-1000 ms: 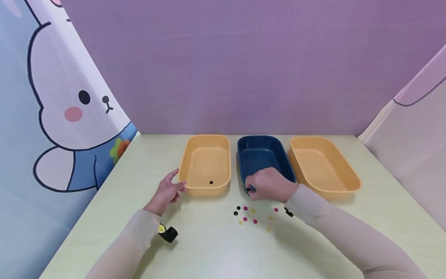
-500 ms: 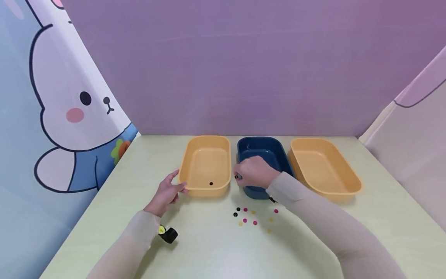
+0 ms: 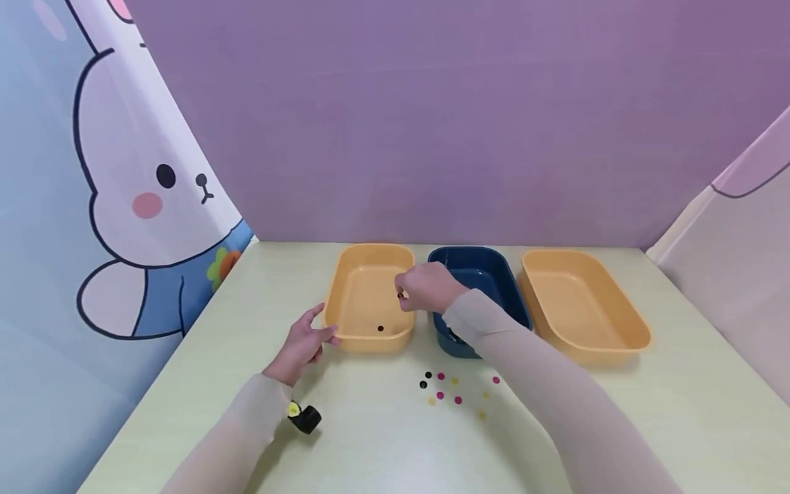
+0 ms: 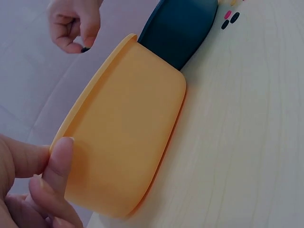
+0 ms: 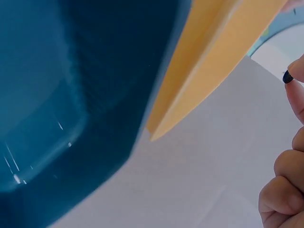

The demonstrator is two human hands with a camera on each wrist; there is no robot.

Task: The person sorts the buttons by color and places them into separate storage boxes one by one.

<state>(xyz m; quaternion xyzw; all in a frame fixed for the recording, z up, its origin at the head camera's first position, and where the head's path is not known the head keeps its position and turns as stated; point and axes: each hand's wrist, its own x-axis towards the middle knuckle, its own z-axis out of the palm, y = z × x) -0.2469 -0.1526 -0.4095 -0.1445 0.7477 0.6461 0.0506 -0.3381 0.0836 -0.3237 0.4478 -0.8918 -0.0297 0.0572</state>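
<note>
My left hand (image 3: pixel 302 346) grips the near left corner of the left yellow tray (image 3: pixel 376 343), with its rim between thumb and finger (image 4: pixel 61 159). Above the right side of that tray is my right hand (image 3: pixel 432 287). It pinches a small black disc (image 5: pixel 287 77) between thumb and fingertip, apart from the tray. Another black disc (image 3: pixel 380 328) lies inside the left tray near its front. On the table in front of the trays lie several small discs: black (image 3: pixel 423 385), magenta (image 3: pixel 458 400) and pale yellow (image 3: pixel 481 415).
A dark blue tray (image 3: pixel 457 348) stands right beside the left yellow one, partly hidden by my right forearm. A second yellow tray (image 3: pixel 583 295) is to its right. Behind the table (image 3: pixel 382 446) rises a purple backdrop (image 3: pixel 432 137); a rabbit-print cloth (image 3: pixel 123 165) hangs at left.
My right hand has moved left and away from me, from over the blue tray to over the left yellow tray, still pinching the black disc. My left hand keeps its grip on the rim.
</note>
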